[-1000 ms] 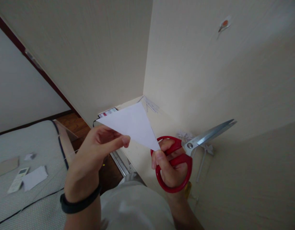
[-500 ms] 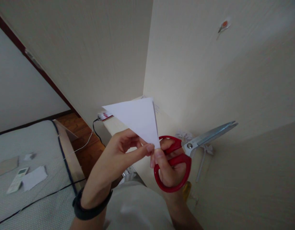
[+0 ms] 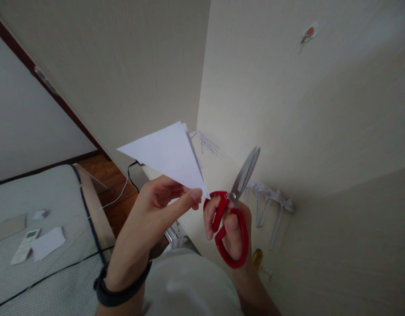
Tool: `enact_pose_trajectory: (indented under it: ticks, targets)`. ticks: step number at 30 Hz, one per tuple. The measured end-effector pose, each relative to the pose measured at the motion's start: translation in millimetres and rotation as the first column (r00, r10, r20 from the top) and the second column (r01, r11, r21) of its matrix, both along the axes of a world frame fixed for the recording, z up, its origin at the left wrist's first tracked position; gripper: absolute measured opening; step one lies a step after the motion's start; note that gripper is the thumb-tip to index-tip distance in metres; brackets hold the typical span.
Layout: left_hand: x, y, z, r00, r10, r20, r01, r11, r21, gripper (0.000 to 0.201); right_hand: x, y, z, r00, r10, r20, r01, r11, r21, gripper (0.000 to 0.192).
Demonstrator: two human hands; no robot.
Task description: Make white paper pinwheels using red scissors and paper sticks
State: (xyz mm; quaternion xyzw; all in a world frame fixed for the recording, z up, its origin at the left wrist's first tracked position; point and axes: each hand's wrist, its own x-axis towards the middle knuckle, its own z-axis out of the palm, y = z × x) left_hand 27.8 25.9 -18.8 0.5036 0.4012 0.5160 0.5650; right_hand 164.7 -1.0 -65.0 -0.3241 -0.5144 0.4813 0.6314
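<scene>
Scissors (image 3: 233, 215) have swung from pointing right to pointing up, blades shut | right hand (image 3: 227, 228) closed through the red handles, lower centre | left hand (image 3: 163, 206) pinches the folded white paper triangle (image 3: 166, 156) by its lower tip, frame centre | paper strips (image 3: 271, 206) on the desk (image 3: 222, 171) at right.
</scene>
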Motion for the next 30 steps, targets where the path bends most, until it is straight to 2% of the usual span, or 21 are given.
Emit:
enact_pose_trajectory:
  ticks: [5,8,13,16,18,20,24,30]
  targets:
    - [-5,-2,-2.6,0.999,0.030,0.021,-0.030,0.999,0.027,0.008,3,0,5.4,0.978,-0.114,0.175,0.110,0.993,0.034,0.057]
    - [-6,-5,-3.3,0.996,0.089,0.031,-0.090,0.995,0.046,0.010,5,0,7.1,0.964,-0.099,0.245,0.086,0.994,0.061,0.060]
    - [-8,-9,-3.5,0.982,0.165,0.088,-0.173,0.980,0.098,0.006,8,3,-1.3,0.948,-0.064,0.311,0.042,0.996,0.078,0.072]
    - [-9,-10,-3.3,0.974,0.205,0.091,-0.214,0.972,0.102,0.006,9,4,-3.3,0.946,0.042,0.322,-0.067,0.995,0.069,0.077]
    - [-9,-10,-2.9,0.968,0.237,0.078,-0.244,0.964,0.104,0.006,9,4,-1.1,0.929,0.184,0.321,-0.203,0.979,0.026,0.069]
    - [-8,-11,-2.1,0.959,0.277,0.065,-0.283,0.952,0.114,0.008,8,3,2.2,0.908,0.286,0.306,-0.288,0.957,-0.041,0.064]
    - [-4,-13,0.0,0.946,0.322,0.049,-0.325,0.934,0.146,0.012,5,1,5.1,0.903,0.327,0.279,-0.294,0.943,-0.154,0.061]
    - [-3,-11,0.6,0.951,0.309,-0.024,-0.298,0.933,0.202,0.014,5,-2,5.4,0.876,0.411,0.251,-0.371,0.908,-0.193,0.062]
